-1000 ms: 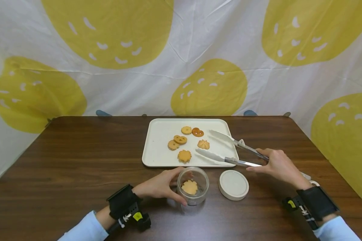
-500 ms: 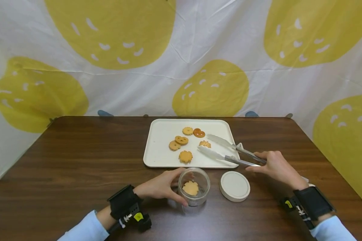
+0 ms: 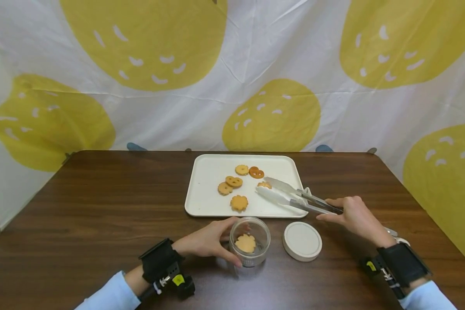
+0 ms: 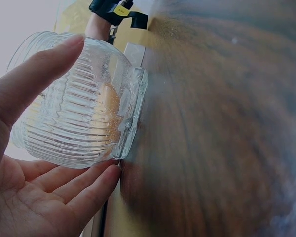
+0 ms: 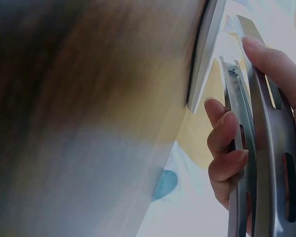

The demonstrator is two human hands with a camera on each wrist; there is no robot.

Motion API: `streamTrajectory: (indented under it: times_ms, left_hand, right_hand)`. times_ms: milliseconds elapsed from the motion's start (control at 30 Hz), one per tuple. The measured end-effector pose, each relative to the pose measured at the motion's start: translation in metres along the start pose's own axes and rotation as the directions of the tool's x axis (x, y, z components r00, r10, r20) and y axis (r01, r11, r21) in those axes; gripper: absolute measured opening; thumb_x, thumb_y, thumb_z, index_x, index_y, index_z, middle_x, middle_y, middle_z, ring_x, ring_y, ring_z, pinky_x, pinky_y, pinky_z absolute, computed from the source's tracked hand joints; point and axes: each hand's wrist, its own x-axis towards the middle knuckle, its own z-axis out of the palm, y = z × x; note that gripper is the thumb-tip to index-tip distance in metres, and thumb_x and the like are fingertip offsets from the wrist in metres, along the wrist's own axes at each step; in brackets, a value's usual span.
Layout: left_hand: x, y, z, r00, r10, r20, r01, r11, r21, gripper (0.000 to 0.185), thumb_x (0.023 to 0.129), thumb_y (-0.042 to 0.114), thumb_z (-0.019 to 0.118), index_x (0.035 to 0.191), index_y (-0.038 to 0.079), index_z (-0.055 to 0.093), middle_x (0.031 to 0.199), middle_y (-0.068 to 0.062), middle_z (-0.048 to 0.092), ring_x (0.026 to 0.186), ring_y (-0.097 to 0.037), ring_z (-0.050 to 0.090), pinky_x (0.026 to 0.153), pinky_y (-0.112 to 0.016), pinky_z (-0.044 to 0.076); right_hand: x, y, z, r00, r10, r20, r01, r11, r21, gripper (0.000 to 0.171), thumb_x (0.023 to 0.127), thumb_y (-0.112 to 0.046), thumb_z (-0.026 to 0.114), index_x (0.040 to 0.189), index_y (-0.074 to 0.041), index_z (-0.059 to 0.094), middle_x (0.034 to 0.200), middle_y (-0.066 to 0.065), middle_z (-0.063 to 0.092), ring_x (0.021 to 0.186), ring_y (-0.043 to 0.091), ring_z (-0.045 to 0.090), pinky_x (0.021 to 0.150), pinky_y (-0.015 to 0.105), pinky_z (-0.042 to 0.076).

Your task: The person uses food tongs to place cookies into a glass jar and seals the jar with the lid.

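My left hand (image 3: 211, 239) holds a ribbed glass jar (image 4: 74, 113) from its left side, thumb in front and fingers behind. The jar stands uncapped on the table with a flower-shaped cookie (image 3: 245, 243) inside. My right hand (image 3: 356, 217) grips metal tongs (image 3: 314, 203) by the arms, fingers curled round one arm and thumb on the other in the right wrist view. Over the tray's right part, the tong tips lie on both sides of a small cookie (image 3: 265, 185), which they partly hide. Whether both tips touch it, I cannot tell.
Several cookies, including a flower-shaped one (image 3: 239, 203) and a pretzel-shaped one (image 3: 256, 172), lie on the white tray (image 3: 205, 206). A white round lid (image 3: 302, 241) rests right of the jar on the brown table (image 3: 100, 206). A patterned cloth (image 3: 170, 120) hangs behind.
The tong tips have drawn closer together around the small cookie at the tray's right. My right hand has squeezed the arms nearer each other. The left hand stays on the jar.
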Motion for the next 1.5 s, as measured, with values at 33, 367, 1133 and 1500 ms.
streamTrajectory:
  times_ms: [33, 367, 1133, 1500]
  left_hand:
    - [0.000, 0.000, 0.000, 1.000, -0.002, 0.001, 0.002, 1.000, -0.006, 0.077, 0.067, 0.008, 0.077, 0.131, 0.002, 0.033, 0.129, -0.013, 0.043, 0.121, -0.021, 0.041, 0.095, -0.021, 0.037]
    - [0.000, -0.002, 0.000, 1.000, 0.008, 0.012, -0.008, 1.000, -0.019, 0.077, 0.067, 0.007, 0.076, 0.131, 0.003, 0.033, 0.130, -0.013, 0.043, 0.122, -0.021, 0.040, 0.095, -0.020, 0.037]
    - [0.001, -0.003, -0.001, 0.999, 0.050, 0.016, -0.049, 0.999, -0.012, 0.078, 0.066, 0.005, 0.077, 0.131, 0.002, 0.033, 0.129, -0.014, 0.043, 0.122, -0.022, 0.040, 0.097, -0.021, 0.036]
    - [0.000, -0.003, -0.001, 1.000, 0.020, 0.019, -0.019, 0.999, -0.035, 0.079, 0.068, 0.007, 0.076, 0.133, 0.004, 0.031, 0.131, -0.013, 0.041, 0.123, -0.022, 0.039, 0.096, -0.021, 0.037]
  right_hand:
    - [0.000, 0.000, 0.001, 1.000, -0.009, -0.010, 0.009, 1.000, -0.003, 0.050, 0.067, -0.030, 0.076, 0.096, 0.009, 0.065, 0.085, 0.021, 0.066, 0.061, 0.014, 0.052, 0.052, 0.026, 0.043]
    - [-0.005, 0.001, -0.002, 1.000, -0.010, -0.019, 0.010, 1.000, 0.002, 0.048, 0.068, -0.031, 0.076, 0.095, 0.007, 0.067, 0.086, 0.018, 0.066, 0.063, 0.013, 0.054, 0.053, 0.026, 0.044]
    - [-0.024, -0.012, -0.029, 0.989, -0.086, -0.117, 0.094, 0.993, 0.068, 0.039, 0.064, -0.022, 0.079, 0.094, 0.001, 0.069, 0.077, 0.006, 0.068, 0.055, 0.000, 0.043, 0.048, 0.012, 0.034]
    - [-0.037, -0.024, -0.042, 0.991, -0.110, -0.070, 0.118, 0.985, 0.129, 0.038, 0.066, -0.018, 0.078, 0.097, 0.000, 0.068, 0.081, 0.009, 0.068, 0.058, -0.001, 0.047, 0.047, 0.013, 0.036]
